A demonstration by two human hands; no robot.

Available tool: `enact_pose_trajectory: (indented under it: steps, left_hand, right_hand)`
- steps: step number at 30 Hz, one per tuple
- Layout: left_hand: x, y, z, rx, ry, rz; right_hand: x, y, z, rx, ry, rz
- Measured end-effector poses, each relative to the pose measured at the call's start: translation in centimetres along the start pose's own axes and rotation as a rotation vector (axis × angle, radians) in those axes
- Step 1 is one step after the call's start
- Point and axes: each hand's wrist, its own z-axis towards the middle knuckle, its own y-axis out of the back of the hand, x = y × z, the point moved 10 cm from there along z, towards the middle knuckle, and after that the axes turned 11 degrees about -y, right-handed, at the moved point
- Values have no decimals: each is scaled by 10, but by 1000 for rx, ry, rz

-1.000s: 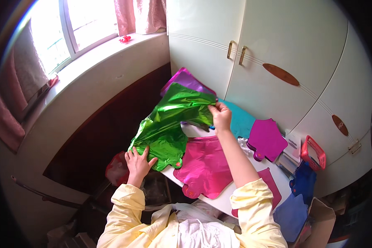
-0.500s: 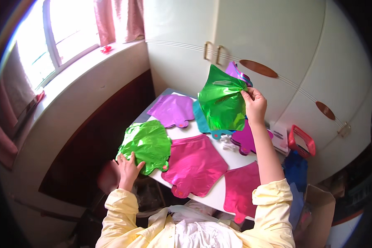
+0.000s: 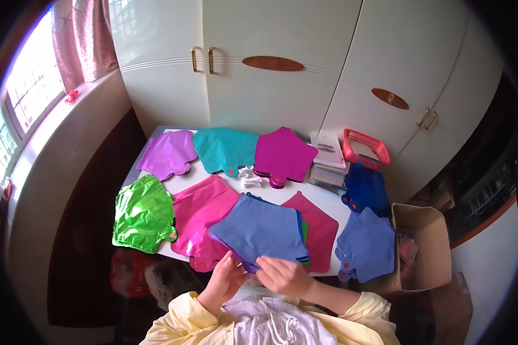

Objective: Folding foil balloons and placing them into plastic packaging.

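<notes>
Near the front of the table I hold a small stack of flat, shiny foil balloons (image 3: 265, 227), blue on top, with purple, teal and green edges showing beneath. My right hand (image 3: 285, 278) is closed on the stack's near edge. At its lower left corner my left hand (image 3: 227, 277) has its thumb and fingers closed on the purple edge. Under the stack lie pink foil balloons (image 3: 204, 210) on the left and a darker pink one (image 3: 322, 236) on the right. A bright green pile (image 3: 144, 215) lies at the table's left edge.
Lilac (image 3: 170, 152), teal (image 3: 224, 149) and magenta (image 3: 285, 152) foil piles line the back of the white table (image 3: 273, 192). White ribbon bundles (image 3: 250, 177) lie mid-table. Right are books (image 3: 328, 164), a red basket (image 3: 365, 146), blue piles (image 3: 367, 244) and a cardboard box (image 3: 434, 247).
My left hand has left the green pile, and my right hand has come down from holding up a green-faced stack. Both now meet at a blue-topped stack near my body. The view has shifted right.
</notes>
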Motion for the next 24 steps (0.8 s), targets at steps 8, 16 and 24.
enact_pose_trajectory:
  steps: [8,16,24]
  left_hand:
    - [33,47,-34,-326,174,-24]
    - [46,60,-31,-392,151,132]
    - [40,60,-21,-286,-12,325]
  right_hand:
    - [20,-31,-36,56,-111,109]
    - [24,-39,-56,111,-180,121]
    - [-79,-10,-60,73,-586,272]
